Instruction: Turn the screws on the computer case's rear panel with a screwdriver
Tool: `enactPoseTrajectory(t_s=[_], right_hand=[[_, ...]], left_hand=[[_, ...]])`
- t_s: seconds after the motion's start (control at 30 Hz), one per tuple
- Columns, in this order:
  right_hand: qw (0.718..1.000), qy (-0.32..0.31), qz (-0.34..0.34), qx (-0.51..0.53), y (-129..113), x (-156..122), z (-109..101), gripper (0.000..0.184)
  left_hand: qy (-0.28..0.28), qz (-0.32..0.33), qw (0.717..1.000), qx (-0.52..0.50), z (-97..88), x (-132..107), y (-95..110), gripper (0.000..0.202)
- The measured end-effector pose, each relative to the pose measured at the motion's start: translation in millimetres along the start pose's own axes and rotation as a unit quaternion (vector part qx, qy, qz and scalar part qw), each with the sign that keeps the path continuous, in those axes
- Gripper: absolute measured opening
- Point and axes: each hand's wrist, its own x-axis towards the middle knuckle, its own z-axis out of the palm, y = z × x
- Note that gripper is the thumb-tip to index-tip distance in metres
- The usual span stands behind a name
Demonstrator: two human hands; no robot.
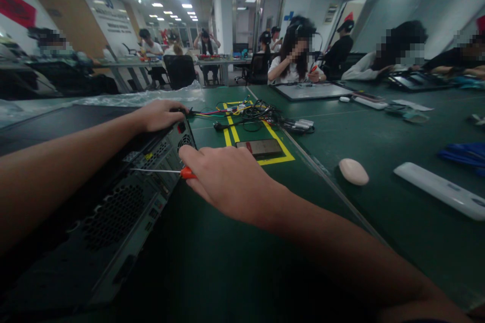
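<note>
A dark computer case [49, 121] lies on the left, with its metal rear panel, vents and ports [151, 207] turned to the right. My left hand [161, 115] rests on the case's far top corner, its fingers lying along the edge. An orange-handled screwdriver [187, 173] is in my right hand [227, 179], whose fingers are closed around the handle. Its thin shaft points left across the rear panel. Whether the tip touches a screw, I cannot make out. Coloured wires [212, 111] lie just beyond the left hand.
Yellow tape [278, 162] marks a rectangle on the green table [303, 197], around a flat brownish box [261, 148] and a cable tangle [261, 113]. To the right lie a pale rounded object [353, 171] and a long white device [439, 187]. People sit opposite, one behind a flat panel [312, 91].
</note>
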Motion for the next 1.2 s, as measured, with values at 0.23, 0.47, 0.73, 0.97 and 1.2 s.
enactPoseTrajectory(t_s=[0.23,0.47,0.73,0.97,1.2], right_hand=[[1.0,0.001,-0.007,0.0,1.3,-0.5,0.2,0.018],[1.0,0.004,-0.004,-0.008,0.0,-0.5,-1.3,0.018],[1.0,-0.003,0.001,0.001,-1.4,-1.2,-3.8,0.019],[1.0,0.0,-0.001,0.001,-1.2,-2.1,-6.4,0.022],[1.0,-0.007,0.009,0.009,-4.6,-0.7,-8.2,0.03]], left_hand=[[-0.007,0.003,1.0,0.002,-0.6,0.0,0.1,0.068],[-0.002,-0.001,1.0,0.0,0.4,0.9,-1.5,0.066],[0.002,-0.006,1.0,-0.018,0.4,-0.1,-0.8,0.063],[0.003,-0.009,1.0,-0.014,0.0,-1.0,0.5,0.065],[0.009,0.0,1.0,-0.017,1.0,0.5,-2.5,0.064]])
